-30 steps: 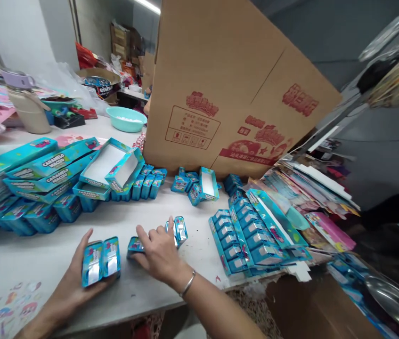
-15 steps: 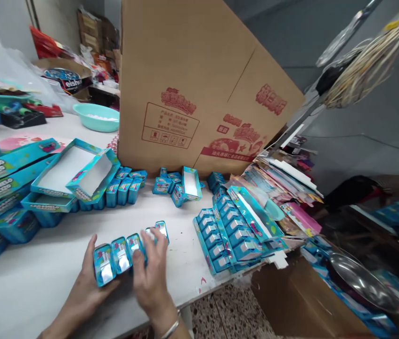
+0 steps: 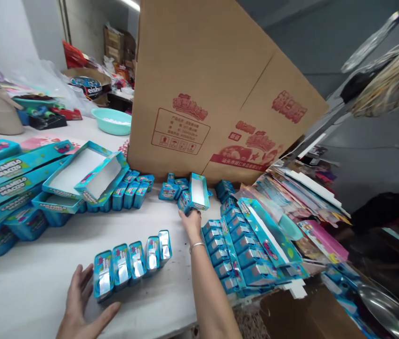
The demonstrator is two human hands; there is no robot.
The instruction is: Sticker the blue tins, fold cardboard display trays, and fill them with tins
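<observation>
Five small blue boxes with shiny silver panels, several in a row point(image 3: 137, 259), stand on the white table in front of me. At the row's left end is my left hand point(image 3: 82, 301), thumb and fingers spread, holding nothing. My right hand point(image 3: 191, 225) reaches forward to the near end of a blue open tray with a white inside point(image 3: 198, 189). Its thumb and fingers are apart; the fingertips are partly hidden at the tray's edge, so a firm hold does not show. The tray leans on a small blue box point(image 3: 184, 201).
A large cardboard carton point(image 3: 216, 70) stands behind. Printed blue trays point(image 3: 19, 176) are stacked at left over more small boxes. Filled trays point(image 3: 236, 249) lie at right beside piled papers point(image 3: 301, 188). A turquoise bowl point(image 3: 112, 127) sits at the back left.
My right hand has left the row of small boxes and moved forward to the tray. My left hand has let go of the row's left end and drawn back slightly. The view has shifted.
</observation>
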